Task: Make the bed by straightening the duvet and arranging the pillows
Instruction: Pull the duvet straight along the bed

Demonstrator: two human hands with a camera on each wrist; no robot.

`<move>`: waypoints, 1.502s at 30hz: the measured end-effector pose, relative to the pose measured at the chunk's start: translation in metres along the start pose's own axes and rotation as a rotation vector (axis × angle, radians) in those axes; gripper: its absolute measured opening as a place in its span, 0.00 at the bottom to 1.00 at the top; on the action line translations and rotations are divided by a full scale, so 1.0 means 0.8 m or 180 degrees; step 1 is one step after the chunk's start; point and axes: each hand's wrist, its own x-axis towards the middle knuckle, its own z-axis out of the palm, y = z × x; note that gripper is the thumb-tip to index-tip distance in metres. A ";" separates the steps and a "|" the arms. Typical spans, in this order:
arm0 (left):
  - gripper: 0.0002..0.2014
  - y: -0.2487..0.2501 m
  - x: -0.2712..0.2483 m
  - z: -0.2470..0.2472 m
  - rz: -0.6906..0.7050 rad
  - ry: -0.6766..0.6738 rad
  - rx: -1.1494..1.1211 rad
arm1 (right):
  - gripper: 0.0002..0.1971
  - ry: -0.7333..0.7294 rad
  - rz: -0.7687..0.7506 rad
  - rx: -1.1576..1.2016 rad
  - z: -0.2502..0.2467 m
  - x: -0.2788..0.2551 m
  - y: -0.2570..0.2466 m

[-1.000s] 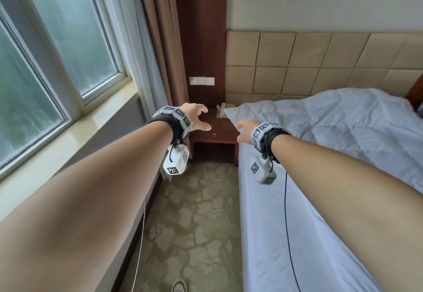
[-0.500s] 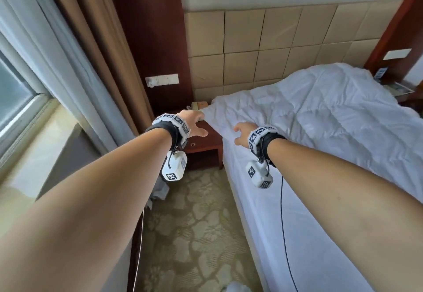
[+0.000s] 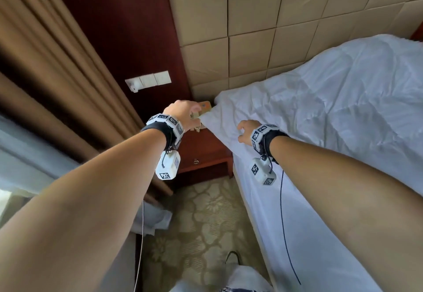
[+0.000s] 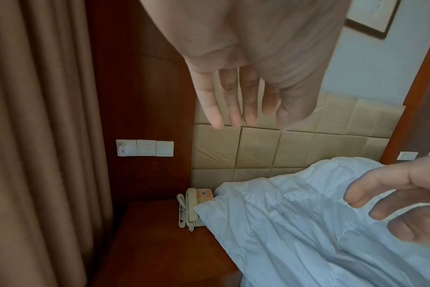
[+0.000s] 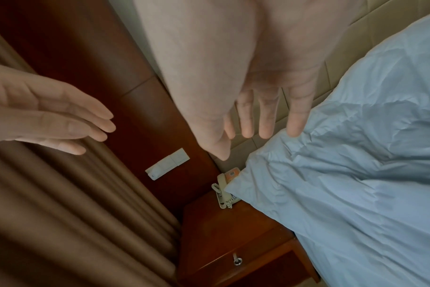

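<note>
My left hand (image 3: 183, 113) is extended over the bedside table (image 3: 201, 147), fingers straight and slightly spread, holding nothing; it hangs above the near corner of the duvet (image 3: 320, 113) without visible contact. My right hand (image 3: 246, 132) is extended over the duvet edge just beside that corner, fingers likewise straight and relaxed, with nothing gripped; the right wrist view shows the fingertips (image 5: 293, 128) above the fabric, but contact cannot be determined. The duvet is white and wrinkled, bunched toward the padded headboard (image 3: 251, 39), and its corner overhangs the bedside table, touching or covering part of the telephone (image 4: 192, 207) standing there. Below the duvet, the white sheet (image 3: 297, 234) lies exposed along the mattress side. A switch panel (image 3: 148, 81) is mounted on the dark wood wall panel, next to the brown curtain (image 3: 45, 62).
</note>
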 end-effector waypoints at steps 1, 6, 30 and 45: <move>0.23 -0.006 0.029 0.001 -0.0018 -0.0024 -0.0003 | 0.26 -0.0037 0.0019 -0.0010 -0.007 0.024 0.003; 0.28 -0.027 0.158 0.027 0.0080 -0.0402 0.0062 | 0.28 -0.0181 0.0172 0.0115 -0.018 0.130 0.018; 0.39 -0.152 0.579 0.382 0.1426 -0.2499 0.0483 | 0.42 -0.1168 0.1874 0.0900 0.217 0.518 0.092; 0.18 -0.093 0.621 0.443 0.1737 -0.1542 0.1668 | 0.31 -0.0522 0.2104 0.0960 0.276 0.508 0.153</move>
